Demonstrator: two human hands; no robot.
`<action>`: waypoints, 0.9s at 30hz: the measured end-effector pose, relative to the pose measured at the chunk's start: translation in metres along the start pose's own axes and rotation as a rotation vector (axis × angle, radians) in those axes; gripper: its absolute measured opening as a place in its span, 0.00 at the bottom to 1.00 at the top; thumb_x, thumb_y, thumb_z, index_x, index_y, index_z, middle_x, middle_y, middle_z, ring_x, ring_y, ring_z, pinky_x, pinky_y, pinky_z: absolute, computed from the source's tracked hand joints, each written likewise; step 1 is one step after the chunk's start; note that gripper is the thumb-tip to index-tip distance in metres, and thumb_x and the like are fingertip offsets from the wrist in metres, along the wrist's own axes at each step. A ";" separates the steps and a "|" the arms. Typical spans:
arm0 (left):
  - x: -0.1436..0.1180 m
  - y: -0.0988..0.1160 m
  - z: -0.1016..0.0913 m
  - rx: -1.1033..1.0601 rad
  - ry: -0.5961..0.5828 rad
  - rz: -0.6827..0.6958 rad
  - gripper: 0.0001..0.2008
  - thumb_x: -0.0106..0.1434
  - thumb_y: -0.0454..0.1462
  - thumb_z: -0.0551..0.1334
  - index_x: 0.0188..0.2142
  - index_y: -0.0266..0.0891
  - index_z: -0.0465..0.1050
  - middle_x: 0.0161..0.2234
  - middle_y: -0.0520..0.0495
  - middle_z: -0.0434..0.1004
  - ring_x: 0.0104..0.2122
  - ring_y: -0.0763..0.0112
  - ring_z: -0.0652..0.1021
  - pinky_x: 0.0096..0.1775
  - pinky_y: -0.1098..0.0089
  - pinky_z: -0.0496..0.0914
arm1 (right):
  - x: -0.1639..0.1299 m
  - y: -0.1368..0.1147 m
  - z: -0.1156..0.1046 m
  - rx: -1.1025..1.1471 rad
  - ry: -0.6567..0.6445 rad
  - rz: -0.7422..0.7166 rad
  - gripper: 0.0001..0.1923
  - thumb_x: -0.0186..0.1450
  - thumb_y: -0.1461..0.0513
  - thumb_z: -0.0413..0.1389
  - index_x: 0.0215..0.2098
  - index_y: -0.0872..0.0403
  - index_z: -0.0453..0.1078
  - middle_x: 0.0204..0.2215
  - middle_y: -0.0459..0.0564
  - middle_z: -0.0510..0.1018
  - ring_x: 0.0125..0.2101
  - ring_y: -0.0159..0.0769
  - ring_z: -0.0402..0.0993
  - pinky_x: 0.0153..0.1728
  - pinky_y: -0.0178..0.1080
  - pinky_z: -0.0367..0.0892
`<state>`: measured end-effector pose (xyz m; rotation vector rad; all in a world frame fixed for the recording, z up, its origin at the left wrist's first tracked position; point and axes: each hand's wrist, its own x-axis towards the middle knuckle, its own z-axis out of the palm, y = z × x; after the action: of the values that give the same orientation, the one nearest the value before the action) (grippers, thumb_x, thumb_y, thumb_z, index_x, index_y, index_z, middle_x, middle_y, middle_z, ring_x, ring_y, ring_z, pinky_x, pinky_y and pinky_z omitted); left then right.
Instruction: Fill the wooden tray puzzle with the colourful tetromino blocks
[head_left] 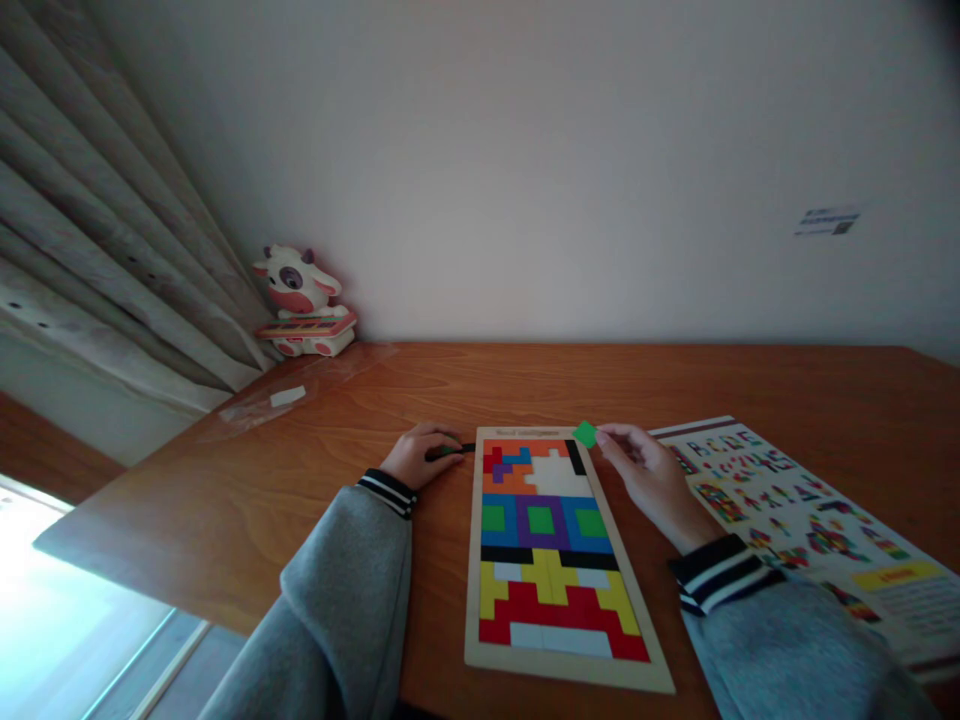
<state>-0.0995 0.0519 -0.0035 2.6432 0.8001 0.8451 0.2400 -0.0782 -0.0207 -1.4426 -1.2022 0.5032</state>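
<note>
Green block (585, 434) pinched in right hand (651, 482); 3 green squares sit in puzzle board (556, 662).

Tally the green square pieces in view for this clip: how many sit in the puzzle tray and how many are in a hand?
Green squares set in the puzzle tray, blue-purple row: 3
Green square pinched in the right hand: 1
Total: 4
The left hand holds a dark piece, partly hidden, not counted.

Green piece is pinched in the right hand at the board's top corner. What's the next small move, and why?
Probably carry the green piece in the right hand down and left toward the pale gap near the board's top: that patch looks unfilled, and the piece hovers beside it.
</note>
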 end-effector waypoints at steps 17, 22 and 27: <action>0.002 0.009 0.000 0.050 0.043 -0.011 0.09 0.66 0.41 0.60 0.40 0.43 0.79 0.38 0.47 0.83 0.37 0.66 0.81 0.43 0.66 0.75 | 0.003 0.005 -0.006 -0.207 0.093 -0.023 0.18 0.64 0.48 0.53 0.42 0.52 0.73 0.39 0.55 0.82 0.39 0.43 0.77 0.42 0.45 0.70; 0.008 0.028 0.003 0.022 0.050 0.083 0.12 0.66 0.41 0.62 0.46 0.41 0.77 0.44 0.42 0.81 0.44 0.61 0.79 0.49 0.59 0.72 | 0.002 0.007 -0.010 -0.501 0.048 -0.026 0.15 0.64 0.52 0.50 0.38 0.52 0.74 0.33 0.52 0.82 0.33 0.42 0.77 0.37 0.45 0.70; 0.013 0.047 0.017 -0.051 -0.059 0.169 0.15 0.66 0.42 0.62 0.50 0.41 0.75 0.49 0.40 0.78 0.49 0.60 0.77 0.52 0.58 0.70 | -0.001 -0.005 -0.008 -0.743 0.074 -0.212 0.13 0.65 0.57 0.50 0.39 0.53 0.74 0.38 0.57 0.78 0.39 0.47 0.75 0.41 0.49 0.69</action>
<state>-0.0606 0.0202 0.0074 2.7053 0.5398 0.8123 0.2446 -0.0838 -0.0148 -1.8907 -1.5440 -0.1757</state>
